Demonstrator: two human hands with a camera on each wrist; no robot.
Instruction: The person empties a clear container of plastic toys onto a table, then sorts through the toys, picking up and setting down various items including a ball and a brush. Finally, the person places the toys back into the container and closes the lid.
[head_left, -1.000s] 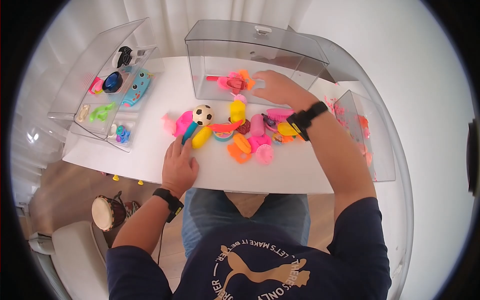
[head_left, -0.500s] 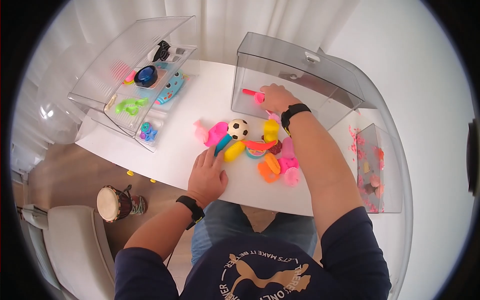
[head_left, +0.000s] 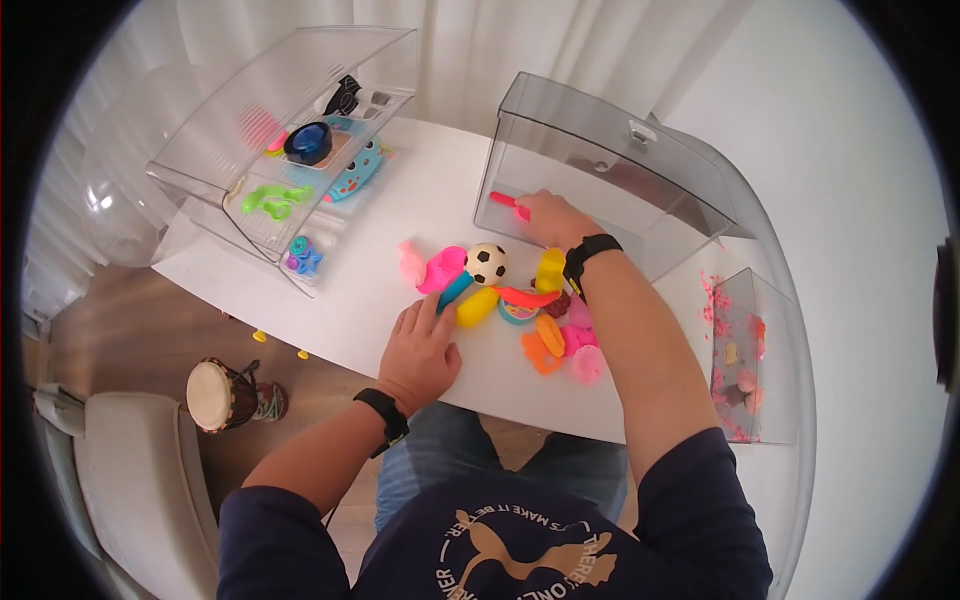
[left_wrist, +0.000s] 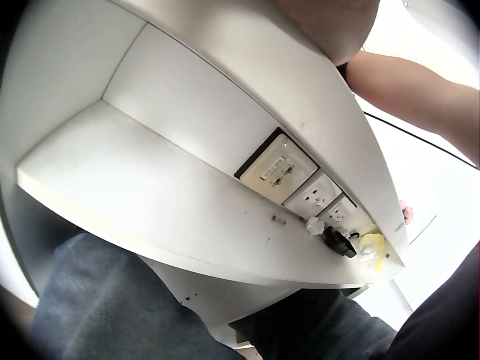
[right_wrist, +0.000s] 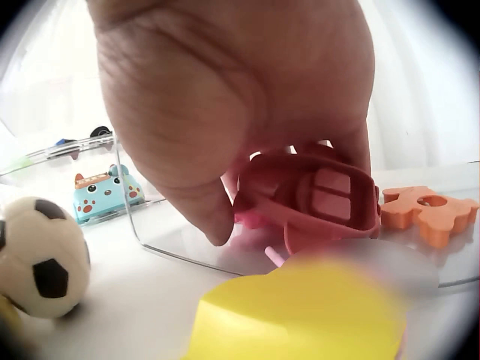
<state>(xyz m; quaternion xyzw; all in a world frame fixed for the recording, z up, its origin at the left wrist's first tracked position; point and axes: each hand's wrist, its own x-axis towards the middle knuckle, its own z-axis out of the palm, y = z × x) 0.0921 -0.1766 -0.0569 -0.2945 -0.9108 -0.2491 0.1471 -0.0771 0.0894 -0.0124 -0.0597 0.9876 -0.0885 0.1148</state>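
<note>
In the head view my right hand (head_left: 552,218) reaches into the clear box (head_left: 484,205) with the grey top. The right wrist view shows its thumb and fingers around a dark-pink toy mould (right_wrist: 319,199), which is hollow with window-like shapes. An orange cutter (right_wrist: 429,214) lies just right of the mould, and a pink stick-like handle (head_left: 502,199) shows beside the fingers. My left hand (head_left: 420,352) rests on the table, fingers extended, fingertips at a blue stick-shaped toy (head_left: 455,290). A small soccer ball (head_left: 486,264) and a yellow toy (head_left: 477,307) lie close by.
Several bright toys, among them an orange flat one (head_left: 541,353), spread across the table (head_left: 400,240). A clear shelved organizer (head_left: 190,185) with toys stands on the left. At the right is another clear bin (head_left: 770,360) near pink bits. A drum (head_left: 210,397) stands on the floor.
My right hand has lowered over the toys in the box and closed around the dark-pink mould. The head view has turned, shifting the table's contents rightward. My left hand stays by the blue toy.
</note>
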